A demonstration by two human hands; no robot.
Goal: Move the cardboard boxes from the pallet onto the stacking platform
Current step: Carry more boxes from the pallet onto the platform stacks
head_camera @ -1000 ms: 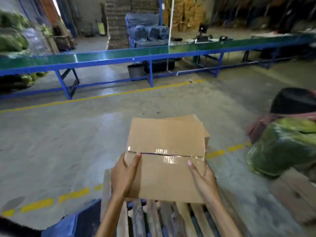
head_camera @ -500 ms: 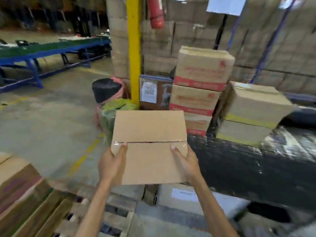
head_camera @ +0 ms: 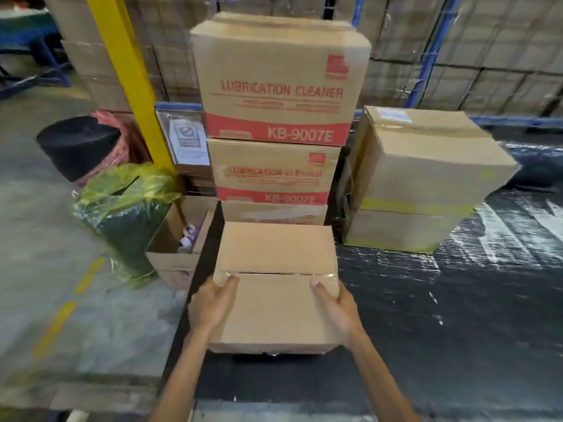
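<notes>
Brown taped cardboard box (head_camera: 275,303) swung round, now at black wrapped platform (head_camera: 457,315), 12 o'clock; left hand (head_camera: 210,306), right hand (head_camera: 338,309) fingers curled gripping sides; set-down next.

Fingers of the left hand (head_camera: 210,306) and right hand (head_camera: 338,312) are hidden behind the sides of the plain box (head_camera: 275,287); only thumbs are seen on top. Its underside is hidden, so contact with the black wrapped platform (head_camera: 457,300) cannot be confirmed. Small print on the printed stack (head_camera: 274,86) is blurred; its lowest box (head_camera: 274,212) is mostly covered by the plain box. The sign (head_camera: 189,138) beside the yellow post (head_camera: 131,71) is unreadable. Open carton (head_camera: 170,260) contents are not resolved. Forearms are cut off at the bottom edge.
</notes>
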